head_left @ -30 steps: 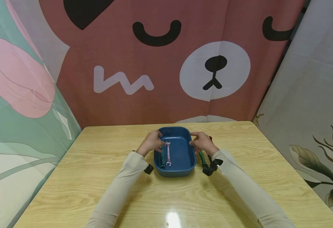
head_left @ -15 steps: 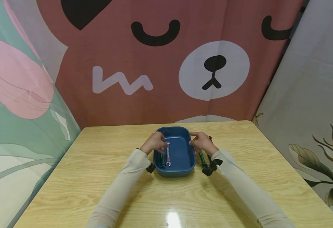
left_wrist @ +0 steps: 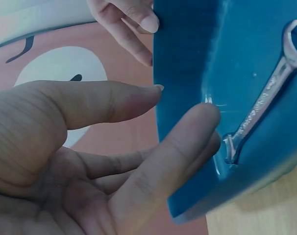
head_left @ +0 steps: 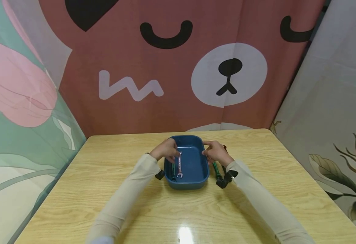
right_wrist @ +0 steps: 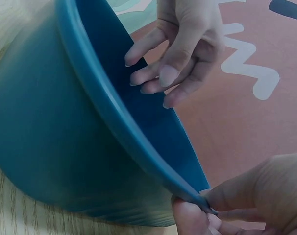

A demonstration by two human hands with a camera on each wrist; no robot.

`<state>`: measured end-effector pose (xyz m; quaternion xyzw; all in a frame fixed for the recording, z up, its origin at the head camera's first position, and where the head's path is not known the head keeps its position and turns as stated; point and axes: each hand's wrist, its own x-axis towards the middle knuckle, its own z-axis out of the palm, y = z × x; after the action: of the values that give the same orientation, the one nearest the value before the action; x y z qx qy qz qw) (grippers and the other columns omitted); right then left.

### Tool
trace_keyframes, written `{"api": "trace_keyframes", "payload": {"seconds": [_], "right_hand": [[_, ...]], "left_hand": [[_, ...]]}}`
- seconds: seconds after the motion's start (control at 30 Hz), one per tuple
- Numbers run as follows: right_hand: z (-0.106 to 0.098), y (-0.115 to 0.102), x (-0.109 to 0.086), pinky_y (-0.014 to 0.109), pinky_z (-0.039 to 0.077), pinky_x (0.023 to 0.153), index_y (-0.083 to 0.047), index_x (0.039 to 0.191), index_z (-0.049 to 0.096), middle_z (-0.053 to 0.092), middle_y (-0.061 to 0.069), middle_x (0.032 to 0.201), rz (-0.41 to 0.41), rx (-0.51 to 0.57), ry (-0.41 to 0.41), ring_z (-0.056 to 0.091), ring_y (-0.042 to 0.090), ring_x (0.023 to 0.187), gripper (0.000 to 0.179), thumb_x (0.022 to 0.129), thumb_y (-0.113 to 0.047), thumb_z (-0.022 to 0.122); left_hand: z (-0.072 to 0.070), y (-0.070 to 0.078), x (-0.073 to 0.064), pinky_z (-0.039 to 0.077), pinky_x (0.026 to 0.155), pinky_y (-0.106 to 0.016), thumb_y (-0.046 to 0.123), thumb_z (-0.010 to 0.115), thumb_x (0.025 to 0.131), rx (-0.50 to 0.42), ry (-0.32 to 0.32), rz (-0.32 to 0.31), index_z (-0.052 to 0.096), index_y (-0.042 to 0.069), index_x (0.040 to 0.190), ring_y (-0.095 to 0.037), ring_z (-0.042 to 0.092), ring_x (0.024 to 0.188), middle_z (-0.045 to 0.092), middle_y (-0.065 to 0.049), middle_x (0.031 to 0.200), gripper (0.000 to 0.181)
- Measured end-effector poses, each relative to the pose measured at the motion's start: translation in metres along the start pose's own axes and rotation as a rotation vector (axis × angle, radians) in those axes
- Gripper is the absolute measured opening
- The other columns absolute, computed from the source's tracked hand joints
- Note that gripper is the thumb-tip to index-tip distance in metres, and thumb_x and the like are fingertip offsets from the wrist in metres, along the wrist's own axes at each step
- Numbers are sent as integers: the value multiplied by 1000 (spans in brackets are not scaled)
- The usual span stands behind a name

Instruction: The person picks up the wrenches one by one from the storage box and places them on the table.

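A blue rectangular basin (head_left: 196,169) stands on the table, with a silver-pink double-ended wrench (head_left: 179,166) lying lengthwise inside. Along its left wall is a slim dark green tool (head_left: 173,172), partly hidden beneath my left hand (head_left: 166,149). That hand hovers over the left part of the basin; in the left wrist view its fingers (left_wrist: 153,181) are loosely bent and hold nothing. At the opposite side, my right hand (head_left: 215,152) pinches the basin's rim (right_wrist: 134,142) between thumb and fingers, as the right wrist view shows.
Right of the basin, a green-handled tool (head_left: 216,170) lies on the wooden table (head_left: 104,176), partly covered by the right wrist. A red-tipped dark item (head_left: 225,148) shows behind the right hand. A curtain with a bear print (head_left: 178,112) hangs behind the table.
My left hand has shifted slightly right, from the basin's left rim to over its inside. The right hand keeps its place on the rim, and the basin looks unmoved.
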<state>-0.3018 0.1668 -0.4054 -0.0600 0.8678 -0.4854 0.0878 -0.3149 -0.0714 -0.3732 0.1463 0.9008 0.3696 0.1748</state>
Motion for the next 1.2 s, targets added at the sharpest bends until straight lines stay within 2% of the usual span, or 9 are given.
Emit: {"api": "trace_keyframes", "payload": {"seconds": [0.17, 0.3, 0.57, 0.73, 0.83, 1.0, 1.07, 1.2], "right_hand": [[0, 1, -1, 53, 61, 63, -2, 152, 40, 67, 22, 83, -3, -5, 0, 57, 18, 51, 57, 98, 0, 59], [-1, 0, -2, 54, 61, 64, -2, 152, 40, 67, 22, 84, -3, 2, -2, 57, 18, 52, 57, 98, 1, 58], [-1, 1, -1, 55, 61, 65, -2, 152, 39, 68, 20, 89, 1, 10, 0, 57, 17, 52, 58, 98, 1, 58], [-1, 1, -1, 55, 61, 65, -2, 152, 39, 69, 20, 89, -3, 6, -1, 57, 18, 53, 58, 98, 1, 57], [-1, 1, -2, 54, 61, 66, -2, 152, 39, 69, 21, 92, -3, 8, 1, 57, 18, 54, 57, 98, 1, 57], [-1, 1, -2, 55, 61, 66, -2, 152, 39, 68, 21, 91, -2, 5, -2, 58, 19, 54, 57, 98, 0, 57], [0, 1, -2, 55, 61, 66, -2, 152, 39, 68, 22, 90, -2, 4, -5, 58, 19, 54, 57, 98, 0, 57], [0, 1, -1, 52, 61, 64, -2, 152, 39, 67, 21, 88, -4, 4, 0, 58, 18, 54, 57, 98, 0, 58]], "left_hand": [[-2, 8, 3, 62, 59, -32, 3, 69, 92, 46, -21, -5, 63, -9, 110, -21, 69, 60, 67, -27, 97, 23], [-2, 13, 5, 63, 64, -36, 3, 69, 92, 48, -39, -20, 63, -10, 113, -21, 69, 60, 67, -25, 96, 26], [1, 17, 9, 63, 67, -39, 1, 68, 92, 44, -47, -2, 67, -8, 96, -21, 69, 56, 68, -31, 96, 10], [5, 15, 15, 62, 72, -45, 2, 69, 92, 36, -36, -26, 64, -5, 91, -21, 68, 56, 68, -31, 98, 8], [7, 13, 18, 62, 73, -46, 3, 69, 91, 31, -27, -47, 63, -7, 98, -21, 66, 56, 67, -28, 96, 13], [11, 9, 22, 63, 72, -44, 2, 69, 91, -4, -23, -76, 51, -13, 127, -24, 67, 62, 62, -21, 94, 43], [12, 8, 23, 63, 70, -43, 2, 69, 91, -12, -26, -79, 47, -14, 132, -25, 68, 65, 61, -20, 94, 48], [12, 8, 24, 63, 71, -43, 2, 68, 91, -10, -33, -77, 48, -13, 130, -26, 68, 68, 61, -20, 94, 46]]}}
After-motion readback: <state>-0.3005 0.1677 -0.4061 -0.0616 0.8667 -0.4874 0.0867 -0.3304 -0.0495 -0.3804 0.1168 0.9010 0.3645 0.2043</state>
